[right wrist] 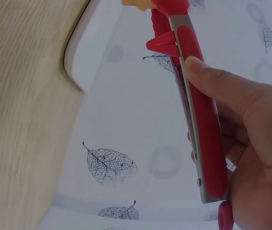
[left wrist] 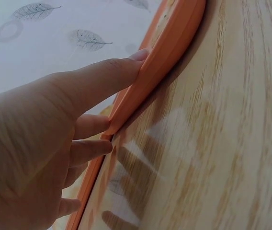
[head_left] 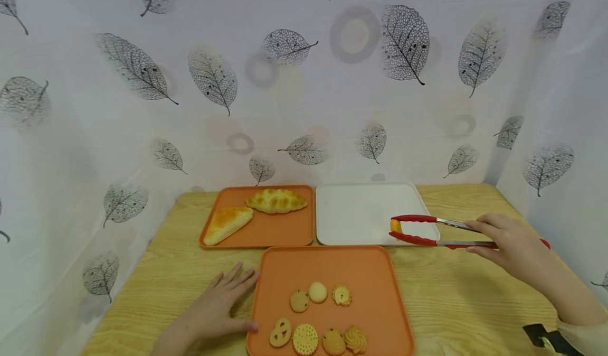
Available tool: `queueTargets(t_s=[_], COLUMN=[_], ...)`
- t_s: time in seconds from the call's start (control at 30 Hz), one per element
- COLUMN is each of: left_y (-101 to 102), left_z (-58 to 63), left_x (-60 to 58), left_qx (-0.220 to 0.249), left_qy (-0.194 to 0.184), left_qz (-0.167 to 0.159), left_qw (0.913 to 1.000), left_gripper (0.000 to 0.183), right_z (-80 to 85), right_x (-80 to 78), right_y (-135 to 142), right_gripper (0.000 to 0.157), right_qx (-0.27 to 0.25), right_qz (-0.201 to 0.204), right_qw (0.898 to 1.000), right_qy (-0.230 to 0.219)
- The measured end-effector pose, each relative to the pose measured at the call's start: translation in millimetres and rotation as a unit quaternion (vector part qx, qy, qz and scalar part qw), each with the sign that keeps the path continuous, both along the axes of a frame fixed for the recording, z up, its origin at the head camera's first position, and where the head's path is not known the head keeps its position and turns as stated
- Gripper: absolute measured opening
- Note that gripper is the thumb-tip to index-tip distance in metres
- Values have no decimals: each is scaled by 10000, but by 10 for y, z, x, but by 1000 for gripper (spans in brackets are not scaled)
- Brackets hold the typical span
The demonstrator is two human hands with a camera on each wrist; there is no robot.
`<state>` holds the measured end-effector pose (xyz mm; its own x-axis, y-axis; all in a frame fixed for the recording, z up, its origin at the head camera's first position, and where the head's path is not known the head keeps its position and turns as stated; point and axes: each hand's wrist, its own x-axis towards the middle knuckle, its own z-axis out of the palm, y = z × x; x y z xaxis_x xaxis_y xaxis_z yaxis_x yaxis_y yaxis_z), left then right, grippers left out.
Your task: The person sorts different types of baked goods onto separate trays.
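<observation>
My right hand [head_left: 515, 245] grips red-and-steel tongs [right wrist: 205, 115] by the handles. Between the red tips of the tongs, a small yellow-brown cookie [head_left: 395, 226] is pinched over the front right part of the white tray [head_left: 366, 213]. My left hand [head_left: 214, 308] lies with fingers spread at the left edge of the front orange tray [head_left: 328, 263]. In the left wrist view its thumb [left wrist: 138, 55] touches that tray's rim. Several cookies, among them a pretzel-shaped cookie [head_left: 281, 333] and a round dotted cookie [head_left: 305, 339], lie on the front tray.
A second orange tray [head_left: 280, 234] stands at the back left, holding a triangular bread [head_left: 228, 224] and a braided bread [head_left: 276, 201]. It sits right beside the white tray. All trays rest on a wooden table [head_left: 456, 303], with a leaf-patterned curtain [head_left: 304, 102] around the back and sides.
</observation>
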<state>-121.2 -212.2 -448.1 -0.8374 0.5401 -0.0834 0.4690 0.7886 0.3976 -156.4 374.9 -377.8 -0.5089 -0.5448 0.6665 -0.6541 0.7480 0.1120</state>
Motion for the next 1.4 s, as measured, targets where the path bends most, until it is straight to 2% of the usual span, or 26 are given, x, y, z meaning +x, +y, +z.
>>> queueTargets(t_s=[0.13, 0.47, 0.67, 0.77, 0.9, 0.97, 1.1, 1.4], left_y=[-4, -16, -19, -19, -16, -15, -11, -14], left_z=[-3, -15, -13, -14, -12, -11, -4, -11], left_x=[4, 6, 5, 0, 0, 1, 1, -8], left_qx=[31, 85, 85, 74, 64, 63, 60, 39], left_qy=[-13, -95, -138, -146, -110, -90, -41, -4], left_qz=[-11, -31, 13, 22, 12, 3, -19, -47], left_qw=[10000, 9999, 9999, 9999, 9999, 9999, 10000, 10000], left_gripper=[98, 97, 97, 97, 97, 97, 97, 96], right_z=[-14, -102, -159, -184, -209, -216, -217, -226], right_x=[-116, -324, -465, -543, -634, -664, -703, -808], right_y=[72, 130, 95, 92, 81, 62, 12, -80], right_gripper=[75, 87, 97, 97, 57, 46, 43, 39], right_qx=[27, -8, 113, 327, 567, 622, 608, 555], right_qz=[-78, -914, -1460, -1730, -1986, -2099, -2300, -2381], right_qw=[9999, 9957, 9889, 9837, 9759, 9723, 9664, 9620], right_qy=[90, -123, -237, -374, -706, -824, -972, -1219])
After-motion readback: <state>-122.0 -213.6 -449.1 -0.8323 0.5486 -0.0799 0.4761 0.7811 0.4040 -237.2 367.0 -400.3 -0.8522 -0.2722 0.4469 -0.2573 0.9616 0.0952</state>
